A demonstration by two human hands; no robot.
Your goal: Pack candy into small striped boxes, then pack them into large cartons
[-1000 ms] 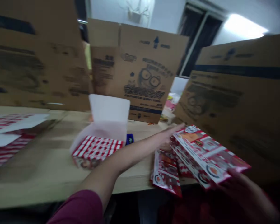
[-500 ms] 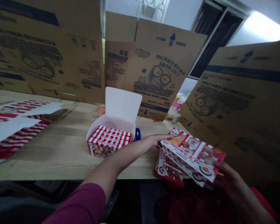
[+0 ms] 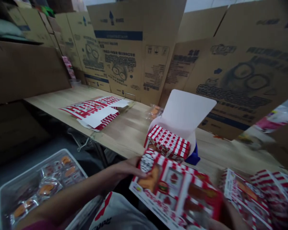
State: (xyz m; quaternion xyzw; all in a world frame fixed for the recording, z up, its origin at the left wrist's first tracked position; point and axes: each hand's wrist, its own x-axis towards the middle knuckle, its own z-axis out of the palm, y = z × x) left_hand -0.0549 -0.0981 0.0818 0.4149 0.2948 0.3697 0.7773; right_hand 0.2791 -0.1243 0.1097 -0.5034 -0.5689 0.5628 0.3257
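Note:
Between my two hands is a red-and-white striped candy box (image 3: 168,191) with clear windows, tilted over the table's front edge; whether more boxes lie beneath it I cannot tell. My left hand (image 3: 132,169) grips its left end, thumb on top. At the lower right, my right hand (image 3: 227,215) is closed around the other end, blurred and partly out of view. Just behind the held box stands an open display carton (image 3: 188,107) with its white lid raised. Several striped boxes (image 3: 168,140) are packed on edge inside it.
More candy boxes (image 3: 247,195) lie in piles on the right. Flat striped carton sheets (image 3: 93,110) rest at the left of the table (image 3: 129,137). Below left, a plastic bin (image 3: 1,195) holds wrapped candies. Cardboard panels (image 3: 124,57) line the back. A blue object (image 3: 194,157) is beside the carton.
My view has swung left. Both hands have brought the candy box from the pile on the right to in front of the open carton. The plastic bin has come into view.

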